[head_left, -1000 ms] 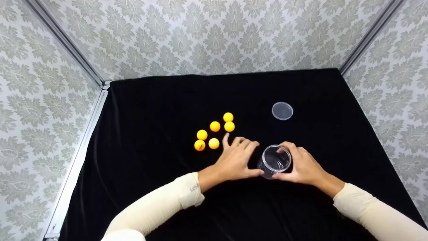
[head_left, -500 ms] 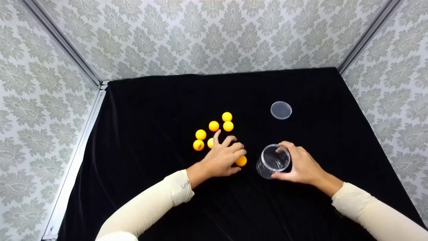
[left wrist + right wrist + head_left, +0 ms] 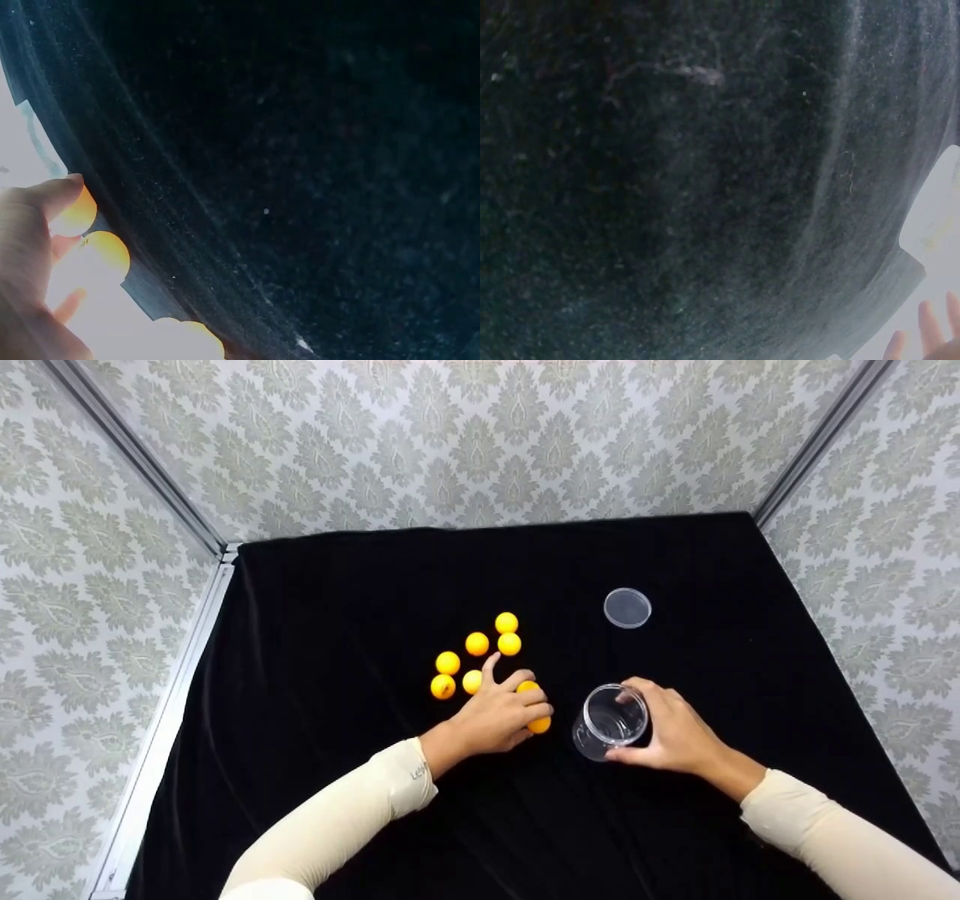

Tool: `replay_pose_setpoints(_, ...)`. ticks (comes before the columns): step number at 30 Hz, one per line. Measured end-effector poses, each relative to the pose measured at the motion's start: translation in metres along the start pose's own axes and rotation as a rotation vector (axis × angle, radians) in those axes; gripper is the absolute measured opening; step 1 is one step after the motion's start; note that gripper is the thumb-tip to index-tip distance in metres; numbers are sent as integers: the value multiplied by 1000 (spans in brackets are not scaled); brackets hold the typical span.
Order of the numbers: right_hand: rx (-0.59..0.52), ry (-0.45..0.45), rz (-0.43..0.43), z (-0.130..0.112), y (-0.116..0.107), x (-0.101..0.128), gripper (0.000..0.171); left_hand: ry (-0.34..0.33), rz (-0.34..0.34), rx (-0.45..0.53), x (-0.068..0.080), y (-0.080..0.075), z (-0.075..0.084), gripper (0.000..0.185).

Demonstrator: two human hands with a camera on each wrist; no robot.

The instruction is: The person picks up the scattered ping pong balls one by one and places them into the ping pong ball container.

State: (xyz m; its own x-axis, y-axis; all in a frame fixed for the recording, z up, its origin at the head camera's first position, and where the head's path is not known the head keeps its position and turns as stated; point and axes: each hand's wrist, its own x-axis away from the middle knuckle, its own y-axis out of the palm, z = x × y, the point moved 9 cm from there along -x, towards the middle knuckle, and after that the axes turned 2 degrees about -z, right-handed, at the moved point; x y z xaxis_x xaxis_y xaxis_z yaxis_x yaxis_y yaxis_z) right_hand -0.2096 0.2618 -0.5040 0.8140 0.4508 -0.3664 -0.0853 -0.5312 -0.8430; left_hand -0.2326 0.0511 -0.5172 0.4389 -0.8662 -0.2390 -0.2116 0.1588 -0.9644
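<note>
– Reading the layout for the next move: turning on which relation?
– On the short sideways gap, as a judgement: from the left hand (image 3: 501, 715) to the clear jar (image 3: 606, 727), just to its right and roughly as far out.
– Holding anything with that left hand?
– Yes, apparently: curled at the fingers round an orange ball (image 3: 539, 725), with a second ball (image 3: 527, 686) showing between the fingers. Hard to tell whether gripping both or only one.
– And with the right hand (image 3: 667, 731)?
– Gripping the jar from its right, with thumb and fingers spread wide round the wall. Mouth up, apart from the left hand, empty of balls as far as visible.
– Any long axis to mind?
– Only in the jar: running from base at lower left to rim at upper right in the head view. Impossible to call upright or tilted for sure.
– Nearer to the six loose balls (image 3: 477, 643): left or right?
– Left, plainly. Grouped just beyond its fingers and to their left, on the black-covered bench (image 3: 337, 615). Well apart from both hands, out past the jar: a clear disc (image 3: 628, 608), perhaps a lid.
</note>
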Motion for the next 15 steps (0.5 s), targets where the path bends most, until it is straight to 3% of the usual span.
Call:
replay_pose_setpoints(8, -4, -2, 5, -1, -1, 0, 105, -20, 8, 27, -2, -9, -3, 46)
replay_pose_setpoints(15, -8, -13, 15, -1, 0, 1, 104, -16, 112, 75, -8, -35, -3, 42)
